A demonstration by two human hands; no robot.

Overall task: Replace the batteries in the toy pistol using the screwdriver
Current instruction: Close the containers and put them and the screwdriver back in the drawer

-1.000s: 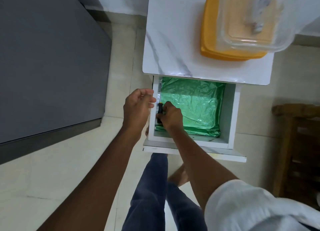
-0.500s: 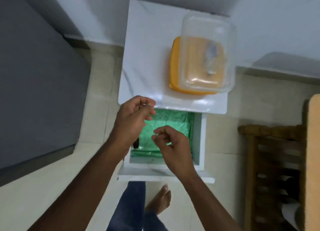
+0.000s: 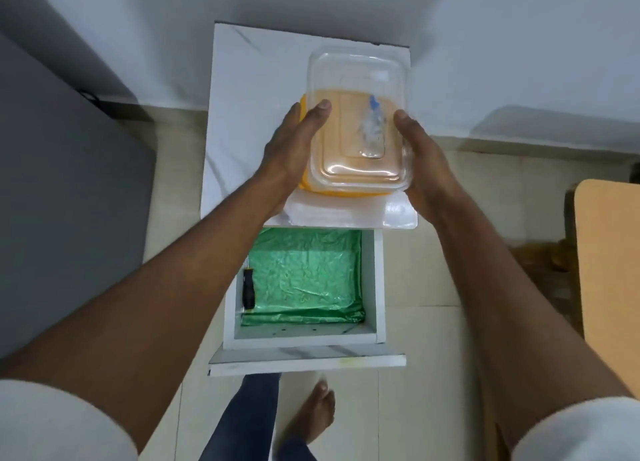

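Observation:
A clear plastic box (image 3: 358, 121) sits upside down on its orange lid on the white cabinet top (image 3: 249, 90). A pale toy with a blue tip (image 3: 372, 126) shows blurred through the box. My left hand (image 3: 294, 142) holds the box's left side and my right hand (image 3: 420, 159) holds its right side, thumbs on the upper face. The black-handled screwdriver (image 3: 248, 287) lies along the left wall of the open drawer (image 3: 379, 287), on green foil lining. No batteries are visible.
A grey panel (image 3: 62, 190) stands to the left. A wooden chair and a tan tabletop edge (image 3: 609, 259) are at the right. My bare foot (image 3: 311, 419) and jeans leg are on the tiled floor below the drawer front.
My right hand has let go of the screwdriver, which now lies in the drawer. Both hands rose from the drawer to the cabinet top and took hold of the clear box.

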